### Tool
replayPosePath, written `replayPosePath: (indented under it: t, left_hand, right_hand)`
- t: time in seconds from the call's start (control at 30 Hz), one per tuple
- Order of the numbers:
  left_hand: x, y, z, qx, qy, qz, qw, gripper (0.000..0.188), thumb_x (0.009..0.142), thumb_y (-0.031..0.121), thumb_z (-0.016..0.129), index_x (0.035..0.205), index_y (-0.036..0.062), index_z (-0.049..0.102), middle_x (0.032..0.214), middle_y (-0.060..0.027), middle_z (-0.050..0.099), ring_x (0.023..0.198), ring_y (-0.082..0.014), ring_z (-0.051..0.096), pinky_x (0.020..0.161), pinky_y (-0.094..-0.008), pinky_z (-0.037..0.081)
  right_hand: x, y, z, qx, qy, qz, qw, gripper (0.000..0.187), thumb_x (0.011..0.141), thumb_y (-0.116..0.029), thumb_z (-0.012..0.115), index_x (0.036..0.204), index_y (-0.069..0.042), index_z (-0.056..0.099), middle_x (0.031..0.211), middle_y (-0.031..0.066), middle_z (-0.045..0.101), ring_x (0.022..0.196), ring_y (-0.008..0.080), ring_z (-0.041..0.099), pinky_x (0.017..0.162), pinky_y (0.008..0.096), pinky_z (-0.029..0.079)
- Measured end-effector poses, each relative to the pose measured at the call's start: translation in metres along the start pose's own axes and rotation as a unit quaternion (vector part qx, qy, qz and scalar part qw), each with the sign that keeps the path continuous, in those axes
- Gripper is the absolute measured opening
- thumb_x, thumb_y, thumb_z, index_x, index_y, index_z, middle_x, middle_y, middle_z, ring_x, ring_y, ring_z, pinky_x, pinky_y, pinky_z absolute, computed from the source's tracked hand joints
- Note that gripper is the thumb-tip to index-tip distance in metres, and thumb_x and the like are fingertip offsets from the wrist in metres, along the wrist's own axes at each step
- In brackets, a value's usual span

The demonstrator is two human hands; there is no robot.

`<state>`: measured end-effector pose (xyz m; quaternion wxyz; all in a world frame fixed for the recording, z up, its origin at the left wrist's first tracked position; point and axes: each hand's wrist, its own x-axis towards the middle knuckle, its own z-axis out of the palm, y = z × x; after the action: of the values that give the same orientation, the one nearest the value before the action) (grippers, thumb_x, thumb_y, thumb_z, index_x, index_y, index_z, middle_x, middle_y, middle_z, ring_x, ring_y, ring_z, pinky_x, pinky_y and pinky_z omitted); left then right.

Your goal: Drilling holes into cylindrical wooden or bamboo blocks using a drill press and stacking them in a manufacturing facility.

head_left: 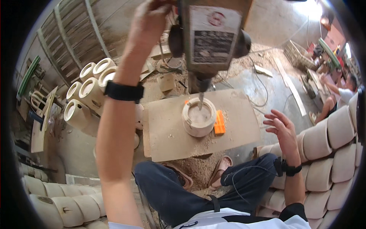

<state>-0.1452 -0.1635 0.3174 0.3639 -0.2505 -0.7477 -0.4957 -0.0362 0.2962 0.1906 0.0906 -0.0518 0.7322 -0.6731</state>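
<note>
A drill press head (212, 36) hangs over a flat brown board. Its bit (201, 100) points down into the recessed top of a round pale wooden piece (199, 120), which stands on the board (164, 131). Against the right side of that piece is an orange block (219, 123). My left hand (151, 17) is raised beside the drill press head at the top edge; its fingers are partly cut off, so what they touch is unclear. My right hand (283, 131) hovers right of the board, open and holding nothing, fingers apart and slightly bent.
Several hollow wooden cylinders (90, 88) stand at the left. Stacks of rounded wooden pieces (318, 137) rise close on my right, with more (63, 208) at the lower left. A cable (259, 89) and wood strips (289, 86) lie on the floor. Another person (343, 91) sits far right.
</note>
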Motion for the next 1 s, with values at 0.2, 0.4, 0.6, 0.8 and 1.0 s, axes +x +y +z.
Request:
replayPosePath:
  t: [0.2, 0.4, 0.6, 0.8, 1.0]
  left_hand:
    - [-0.002, -0.017, -0.062, -0.150, -0.002, -0.158, 0.976, 0.029, 0.094, 0.011, 0.051, 0.119, 0.0008, 0.062, 0.119, -0.0088, 0.064, 0.112, -0.0201, 0.058, 0.100, -0.0349, 0.043]
    - [-0.007, -0.006, -0.049, -0.261, 0.021, -0.174, 0.949, 0.027, 0.097, 0.007, 0.047, 0.120, -0.0011, 0.059, 0.127, -0.0120, 0.059, 0.117, -0.0215, 0.056, 0.102, -0.0346, 0.043]
    - [-0.059, 0.066, 0.008, -0.055, 0.090, -0.211, 0.972, 0.043, 0.094, 0.012, 0.056, 0.134, -0.0015, 0.051, 0.129, -0.0133, 0.059, 0.115, -0.0199, 0.057, 0.099, -0.0321, 0.044]
    - [-0.248, 0.041, 0.030, 0.124, -0.058, -0.428, 0.893, 0.091, 0.079, 0.021, 0.080, 0.151, 0.0026, 0.027, 0.150, -0.0196, 0.037, 0.136, -0.0294, 0.040, 0.112, -0.0407, 0.034]
    - [-0.328, 0.020, 0.137, 0.092, -0.081, -0.419, 0.900, 0.131, 0.062, 0.020, 0.091, 0.153, 0.0018, -0.002, 0.153, -0.0282, 0.024, 0.143, -0.0357, 0.027, 0.117, -0.0406, 0.026]
  right_hand:
    - [-0.004, 0.002, -0.021, 0.032, -0.016, -0.033, 0.999, 0.037, 0.100, -0.014, 0.050, 0.132, 0.004, 0.052, 0.120, 0.0149, 0.063, 0.105, 0.0199, 0.064, 0.084, 0.0292, 0.052]
    - [-0.003, -0.004, -0.019, 0.060, -0.054, -0.061, 0.995, 0.037, 0.100, -0.016, 0.051, 0.132, 0.003, 0.053, 0.120, 0.0144, 0.063, 0.105, 0.0193, 0.064, 0.085, 0.0291, 0.052]
    - [0.006, -0.016, 0.000, 0.037, -0.074, -0.068, 0.994, 0.041, 0.099, -0.020, 0.052, 0.132, 0.006, 0.052, 0.118, 0.0151, 0.065, 0.106, 0.0207, 0.064, 0.086, 0.0303, 0.052]
    - [0.058, -0.028, 0.008, -0.007, -0.088, -0.107, 0.990, 0.047, 0.098, -0.026, 0.054, 0.132, 0.006, 0.051, 0.118, 0.0161, 0.065, 0.106, 0.0220, 0.064, 0.088, 0.0319, 0.053]
    - [0.130, -0.096, 0.008, -0.049, -0.038, -0.245, 0.968, 0.044, 0.099, -0.030, 0.055, 0.128, 0.003, 0.057, 0.103, 0.0123, 0.069, 0.088, 0.0187, 0.068, 0.075, 0.0286, 0.054]
